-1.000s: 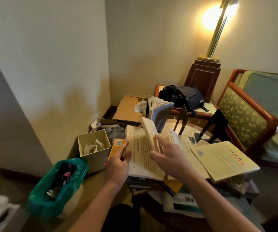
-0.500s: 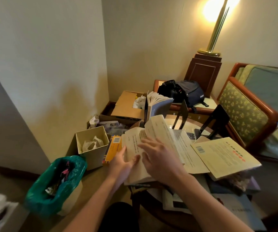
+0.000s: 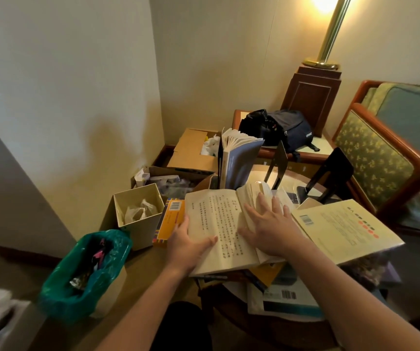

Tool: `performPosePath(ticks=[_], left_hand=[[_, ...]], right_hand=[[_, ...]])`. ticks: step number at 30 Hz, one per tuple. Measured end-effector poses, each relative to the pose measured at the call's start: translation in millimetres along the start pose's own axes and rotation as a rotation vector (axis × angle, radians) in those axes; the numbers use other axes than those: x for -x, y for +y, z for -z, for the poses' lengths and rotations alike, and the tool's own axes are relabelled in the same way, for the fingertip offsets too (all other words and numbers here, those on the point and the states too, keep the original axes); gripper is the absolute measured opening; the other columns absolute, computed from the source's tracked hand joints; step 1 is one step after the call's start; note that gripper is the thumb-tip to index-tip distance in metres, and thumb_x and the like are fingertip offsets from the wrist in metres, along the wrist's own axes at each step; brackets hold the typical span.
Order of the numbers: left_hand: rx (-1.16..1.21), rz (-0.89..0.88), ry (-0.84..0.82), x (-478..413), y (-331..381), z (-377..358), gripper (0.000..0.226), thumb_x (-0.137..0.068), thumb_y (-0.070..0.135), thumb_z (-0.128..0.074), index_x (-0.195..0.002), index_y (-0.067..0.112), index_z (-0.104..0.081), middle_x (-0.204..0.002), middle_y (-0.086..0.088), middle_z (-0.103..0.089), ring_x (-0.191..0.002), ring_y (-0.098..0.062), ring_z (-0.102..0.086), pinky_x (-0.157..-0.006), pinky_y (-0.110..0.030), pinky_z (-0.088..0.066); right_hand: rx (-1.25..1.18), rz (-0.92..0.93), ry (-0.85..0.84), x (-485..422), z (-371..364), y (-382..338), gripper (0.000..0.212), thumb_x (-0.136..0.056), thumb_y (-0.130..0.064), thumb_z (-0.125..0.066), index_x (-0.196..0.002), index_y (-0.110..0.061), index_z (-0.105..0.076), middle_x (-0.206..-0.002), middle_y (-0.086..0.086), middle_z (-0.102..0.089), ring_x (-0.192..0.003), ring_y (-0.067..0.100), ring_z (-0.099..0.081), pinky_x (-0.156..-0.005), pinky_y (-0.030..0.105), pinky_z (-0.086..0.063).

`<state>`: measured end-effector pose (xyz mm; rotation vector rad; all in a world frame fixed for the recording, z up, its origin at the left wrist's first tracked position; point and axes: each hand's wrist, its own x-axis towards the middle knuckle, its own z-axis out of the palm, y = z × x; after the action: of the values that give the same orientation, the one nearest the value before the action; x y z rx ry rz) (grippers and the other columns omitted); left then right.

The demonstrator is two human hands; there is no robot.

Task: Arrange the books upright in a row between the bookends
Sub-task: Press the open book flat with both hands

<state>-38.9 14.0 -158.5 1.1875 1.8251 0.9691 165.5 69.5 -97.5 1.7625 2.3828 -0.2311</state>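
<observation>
An open book [image 3: 219, 224] with printed pages lies flat on a pile of books on the round table. My left hand [image 3: 187, 245] grips its left edge, thumb on the page. My right hand [image 3: 271, 224] presses flat on the right-hand pages, fingers spread. A blue-grey book [image 3: 239, 163] stands upright behind, its pages fanned, next to a black bookend [image 3: 278, 162]. A second black bookend [image 3: 330, 173] stands further right. A cream book [image 3: 348, 229] lies flat at the right. An orange book [image 3: 169, 222] lies at the left.
A square cream bin [image 3: 138, 216] and a green-lined waste bin [image 3: 85, 272] stand on the floor at the left. Cardboard boxes [image 3: 191, 153] sit behind. A dark bag [image 3: 279, 129] rests on a side table. An armchair [image 3: 386, 158] is at the right, a lamp [image 3: 328, 41] behind.
My right hand has laid the lifted pages down and now presses them flat. The left hand has shifted onto the book's left edge. The view has tilted slightly.
</observation>
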Motion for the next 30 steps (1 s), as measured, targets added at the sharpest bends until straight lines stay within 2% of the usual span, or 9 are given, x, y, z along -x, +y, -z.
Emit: performPosePath(ticks=[4,8,10,12,14,16,19,24,30], left_hand=[[-0.100,-0.032,0.037,0.4,4.3,-1.1,0.109,-0.075,0.040,-0.084,-0.158,0.022,-0.016,-0.133,0.000,-0.049,-0.117,-0.015,-0.052,-0.087,-0.027,-0.053],[-0.174,-0.114,0.082,3.2,9.0,-1.5,0.104,-0.080,0.035,-0.081,-0.158,0.028,-0.012,-0.130,0.003,-0.045,-0.114,-0.012,-0.051,-0.090,-0.030,-0.051],[-0.237,-0.083,0.024,3.1,11.0,-1.5,0.100,-0.086,0.043,-0.073,-0.159,0.032,-0.005,-0.140,-0.002,-0.040,-0.121,-0.018,-0.049,-0.092,-0.032,-0.049],[-0.357,-0.024,-0.069,3.1,13.2,-1.6,0.094,-0.091,0.054,-0.061,-0.158,0.036,0.002,-0.153,-0.006,-0.027,-0.134,-0.026,-0.039,-0.103,-0.039,-0.043],[-0.558,0.003,-0.115,4.0,16.4,0.1,0.085,-0.094,0.062,-0.048,-0.156,0.042,0.006,-0.165,-0.003,0.000,-0.148,-0.035,-0.014,-0.118,-0.052,-0.021],[-0.787,-0.111,-0.112,5.5,19.6,0.6,0.072,-0.098,0.064,-0.034,-0.155,0.044,0.006,-0.164,0.003,0.024,-0.151,-0.035,0.012,-0.119,-0.057,0.005],[-0.988,-0.324,-0.139,0.7,24.4,-0.2,0.061,-0.103,0.057,-0.019,-0.156,0.037,0.003,-0.164,0.013,0.012,-0.151,-0.022,0.020,-0.116,-0.060,0.021],[-1.018,-0.341,-0.188,-33.5,37.7,-5.4,0.053,-0.107,0.045,-0.018,-0.157,0.035,-0.002,-0.163,0.017,0.001,-0.153,-0.015,0.007,-0.118,-0.062,0.015],[-1.049,-0.333,-0.171,-54.7,48.5,-18.6,0.053,-0.108,0.033,-0.020,-0.159,0.028,-0.005,-0.166,0.012,-0.006,-0.154,-0.013,-0.005,-0.120,-0.061,0.009]], right_hand=[[-0.050,0.042,-0.012,-7.5,-19.7,0.6,0.073,-0.098,-0.068,-0.024,-0.157,-0.042,0.010,-0.165,0.003,0.024,-0.149,0.038,0.023,-0.119,0.059,0.010],[-0.094,0.087,0.014,-8.6,-38.8,-0.1,0.070,-0.100,-0.065,-0.017,-0.154,-0.041,0.021,-0.159,-0.005,0.036,-0.148,0.030,0.029,-0.119,0.057,0.015],[-0.102,0.100,0.011,-10.7,-44.5,1.5,0.067,-0.100,-0.065,-0.015,-0.152,-0.046,0.024,-0.158,-0.006,0.037,-0.147,0.029,0.032,-0.117,0.057,0.018],[-0.128,0.096,0.016,-12.5,-47.9,2.7,0.065,-0.100,-0.066,-0.014,-0.150,-0.051,0.023,-0.160,-0.007,0.036,-0.146,0.028,0.033,-0.117,0.057,0.020],[-0.136,0.088,0.034,-12.6,-51.2,3.1,0.066,-0.098,-0.069,-0.013,-0.151,-0.051,0.022,-0.160,-0.008,0.035,-0.147,0.028,0.033,-0.118,0.058,0.019],[-0.138,0.079,0.050,-10.2,-53.8,2.4,0.069,-0.095,-0.074,-0.012,-0.151,-0.051,0.022,-0.160,-0.008,0.035,-0.147,0.027,0.033,-0.118,0.058,0.018],[-0.135,0.051,0.077,-6.1,-58.1,-1.0,0.072,-0.091,-0.079,-0.008,-0.150,-0.052,0.023,-0.159,-0.007,0.036,-0.145,0.028,0.036,-0.118,0.059,0.017],[-0.143,0.020,0.104,-3.5,-62.9,-4.2,0.073,-0.089,-0.081,-0.005,-0.150,-0.051,0.024,-0.160,-0.006,0.036,-0.144,0.029,0.038,-0.119,0.060,0.016],[-0.148,0.010,0.111,-5.2,-64.4,-4.2,0.074,-0.089,-0.082,-0.004,-0.149,-0.051,0.024,-0.161,-0.006,0.034,-0.145,0.029,0.037,-0.119,0.060,0.014]])
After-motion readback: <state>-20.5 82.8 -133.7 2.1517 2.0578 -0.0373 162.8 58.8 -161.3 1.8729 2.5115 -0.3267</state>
